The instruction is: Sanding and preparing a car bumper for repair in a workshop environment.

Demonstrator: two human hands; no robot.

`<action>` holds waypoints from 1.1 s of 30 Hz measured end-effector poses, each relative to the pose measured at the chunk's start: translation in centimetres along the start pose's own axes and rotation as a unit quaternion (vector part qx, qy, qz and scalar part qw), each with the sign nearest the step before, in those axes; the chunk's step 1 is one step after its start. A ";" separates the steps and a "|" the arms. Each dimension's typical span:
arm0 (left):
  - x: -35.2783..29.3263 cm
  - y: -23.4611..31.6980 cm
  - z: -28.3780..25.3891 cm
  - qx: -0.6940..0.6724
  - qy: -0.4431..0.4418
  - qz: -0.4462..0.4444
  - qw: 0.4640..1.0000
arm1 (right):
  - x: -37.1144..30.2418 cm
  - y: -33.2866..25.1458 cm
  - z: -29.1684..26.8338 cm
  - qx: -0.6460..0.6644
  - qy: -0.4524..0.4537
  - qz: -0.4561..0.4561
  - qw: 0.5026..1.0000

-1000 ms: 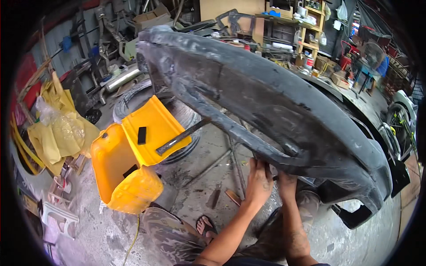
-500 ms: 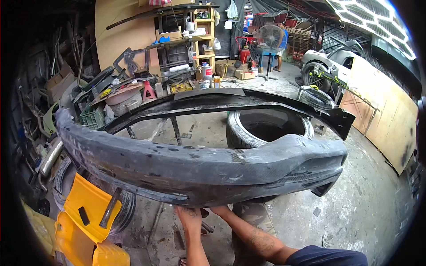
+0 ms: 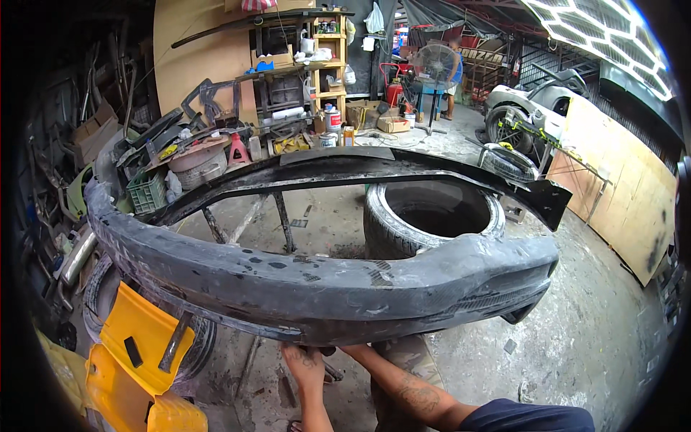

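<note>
A long grey car bumper, scuffed and patched with dark spots, spans the view in front of me. A black bumper-like part curves across behind it. At the bumper's lower edge, my left hand reaches up with its fingers mostly tucked beneath. Close to its right, my right hand comes in from the lower right, its fingers also covered by the bumper. A small dark thing shows between the two hands, too little of it to name. Whether either hand grips anything is hidden.
Behind the bumper lies a large tire. A yellow plastic piece bearing a dark block sits at lower left. Shelves, a fan, a person, a white car and a leaning plywood sheet stand farther off.
The view has shifted slightly. The bumper's right end sits lower and the bumper looks tilted a little differently. Both hands remain under its lower edge.
</note>
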State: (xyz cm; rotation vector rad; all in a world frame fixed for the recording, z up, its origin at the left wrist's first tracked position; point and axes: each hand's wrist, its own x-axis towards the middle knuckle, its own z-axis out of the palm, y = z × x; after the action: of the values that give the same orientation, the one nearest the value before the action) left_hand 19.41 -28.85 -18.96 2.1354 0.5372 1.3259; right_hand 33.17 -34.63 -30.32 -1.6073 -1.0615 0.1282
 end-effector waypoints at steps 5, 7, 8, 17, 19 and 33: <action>-1.9 -3.8 1.0 -0.172 0.009 -0.183 0.968 | 1.5 -4.7 -1.0 -0.225 -0.148 0.085 0.959; -1.1 -0.9 1.3 -0.152 -0.005 -0.168 0.974 | 0.6 -2.5 -1.3 -0.139 -0.029 0.012 0.990; -1.0 0.1 1.4 -0.118 -0.015 -0.157 0.980 | -0.1 -1.4 -1.4 -0.093 0.029 -0.025 0.995; -0.2 0.1 0.1 -0.135 -0.020 -0.203 0.970 | -1.4 -1.6 -0.2 -0.182 -0.008 -0.010 0.983; -0.1 -0.1 0.4 -0.158 -0.009 -0.270 0.950 | -0.8 -1.2 -0.4 -0.214 -0.089 0.044 0.972; -1.4 -3.6 1.8 -0.192 0.000 -0.236 0.953 | -2.0 -1.3 0.0 -0.168 -0.038 0.012 0.985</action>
State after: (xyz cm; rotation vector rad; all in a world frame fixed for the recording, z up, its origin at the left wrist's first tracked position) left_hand 20.25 -27.38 -22.87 1.5648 0.6756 1.0542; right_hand 31.30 -36.04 -30.14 -1.9313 -1.1694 0.0256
